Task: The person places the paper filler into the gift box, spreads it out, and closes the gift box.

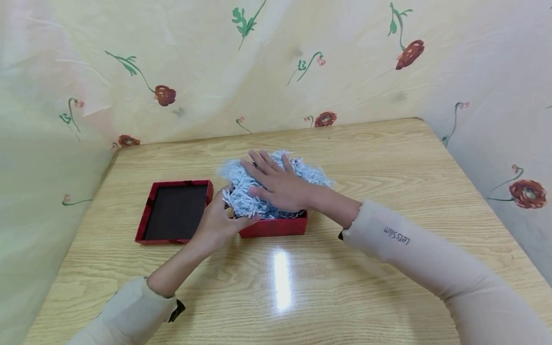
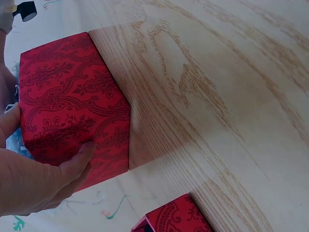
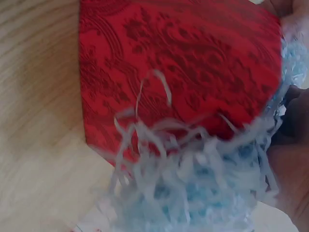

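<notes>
A red patterned box [image 1: 273,229] stands near the middle of the table, heaped with pale blue shredded paper [image 1: 243,191] that spills over its rim. My left hand [image 1: 217,221] holds the box at its near left corner; in the left wrist view, fingertips [image 2: 87,152] lie against the red box wall [image 2: 72,92]. Spread flat on top of the paper, my right hand [image 1: 280,188] presses down with straight fingers. In the right wrist view, loose paper strands [image 3: 193,183] hang over the box side [image 3: 183,63].
To the left of the box lies a red-edged lid [image 1: 209,194], its black inside facing up. A corner of that lid [image 2: 178,212] also shows in the left wrist view. Floral cloth [image 1: 207,62] hangs behind the wooden table [image 1: 366,287] and along its sides.
</notes>
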A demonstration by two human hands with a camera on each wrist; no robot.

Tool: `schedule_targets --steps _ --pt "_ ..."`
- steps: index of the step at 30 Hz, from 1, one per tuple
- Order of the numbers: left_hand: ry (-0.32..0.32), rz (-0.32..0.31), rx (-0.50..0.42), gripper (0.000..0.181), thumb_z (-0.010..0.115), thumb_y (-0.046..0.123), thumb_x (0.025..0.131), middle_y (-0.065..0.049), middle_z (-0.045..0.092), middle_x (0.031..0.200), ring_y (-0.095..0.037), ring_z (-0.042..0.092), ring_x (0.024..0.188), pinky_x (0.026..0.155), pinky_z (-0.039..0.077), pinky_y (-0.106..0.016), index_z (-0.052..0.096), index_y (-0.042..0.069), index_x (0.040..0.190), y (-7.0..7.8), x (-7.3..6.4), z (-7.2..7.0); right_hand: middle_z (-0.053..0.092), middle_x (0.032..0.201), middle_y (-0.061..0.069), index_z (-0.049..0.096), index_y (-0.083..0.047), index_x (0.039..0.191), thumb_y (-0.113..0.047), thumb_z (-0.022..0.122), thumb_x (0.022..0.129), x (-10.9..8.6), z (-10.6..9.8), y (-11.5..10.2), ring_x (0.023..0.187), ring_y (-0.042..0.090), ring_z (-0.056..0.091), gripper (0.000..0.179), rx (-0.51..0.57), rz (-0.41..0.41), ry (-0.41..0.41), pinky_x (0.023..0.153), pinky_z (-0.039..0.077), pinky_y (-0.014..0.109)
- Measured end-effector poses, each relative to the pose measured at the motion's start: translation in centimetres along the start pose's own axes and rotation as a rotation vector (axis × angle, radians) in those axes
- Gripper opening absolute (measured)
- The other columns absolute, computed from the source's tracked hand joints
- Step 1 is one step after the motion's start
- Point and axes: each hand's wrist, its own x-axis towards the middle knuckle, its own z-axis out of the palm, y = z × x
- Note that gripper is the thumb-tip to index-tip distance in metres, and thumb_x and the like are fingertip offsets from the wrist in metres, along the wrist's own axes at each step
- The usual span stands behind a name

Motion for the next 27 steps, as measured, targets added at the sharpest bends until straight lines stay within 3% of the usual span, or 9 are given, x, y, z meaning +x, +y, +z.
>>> schedule_targets --steps 6,12,15,19,27 --pt "0.0 -0.061 0.051 0.098 0.08 0.039 0.079 -0.007 0.025 0.156 -0.034 0.039 0.135 0.098 0.046 -0.046 0.021 0.012 0.152 0.2 -0.1 -0.1 -0.022 0.158 -0.002 -0.007 -0.022 0.154 -0.049 0.024 0.104 0.2 1.0 -0.3 0.143 0.017 -0.023 0.065 0.004 0.027 -0.096 0.11 -0.017 0.06" --pt "-0.007 -0.054 -0.003 0.093 0.079 0.036 0.079 -0.007 0.026 0.155 -0.038 0.043 0.131 0.092 0.05 -0.045 0.024 0.019 0.152 0.2 -0.1 -0.1 -0.02 0.159 0.002 0.006 -0.011 0.154 -0.046 0.026 0.104 0.4 1.6 -0.4 0.144 0.021 -0.019 0.064 -0.029 0.061 -0.21 0.111 -0.014 0.059" --pt "-0.009 -0.041 -0.031 0.091 0.08 0.033 0.079 -0.006 0.03 0.153 -0.034 0.043 0.132 0.091 0.051 -0.043 0.025 0.019 0.151 0.2 -0.1 -0.1 -0.019 0.159 0.002 0.008 -0.012 0.154 -0.048 0.026 0.103 0.5 1.7 -0.5 0.145 0.021 -0.017 0.066 -0.037 0.071 -0.237 0.111 -0.015 0.058" --pt "-0.011 -0.035 -0.031 0.091 0.08 0.034 0.079 -0.005 0.031 0.152 -0.033 0.043 0.132 0.091 0.051 -0.043 0.025 0.019 0.151 0.2 -0.2 -0.1 -0.015 0.16 0.002 0.006 -0.014 0.154 -0.051 0.027 0.102 0.4 1.5 -0.7 0.145 0.021 -0.016 0.067 -0.045 0.07 -0.21 0.11 -0.016 0.058" --pt "-0.015 -0.019 -0.033 0.092 0.079 0.037 0.08 -0.005 0.031 0.151 -0.032 0.041 0.134 0.093 0.05 -0.043 0.024 0.017 0.152 0.2 -0.1 0.0 -0.011 0.16 0.002 0.002 -0.017 0.155 -0.051 0.029 0.102 -0.4 -0.2 -1.5 0.146 0.018 -0.013 0.069 -0.098 0.032 -0.035 0.112 -0.013 0.058"
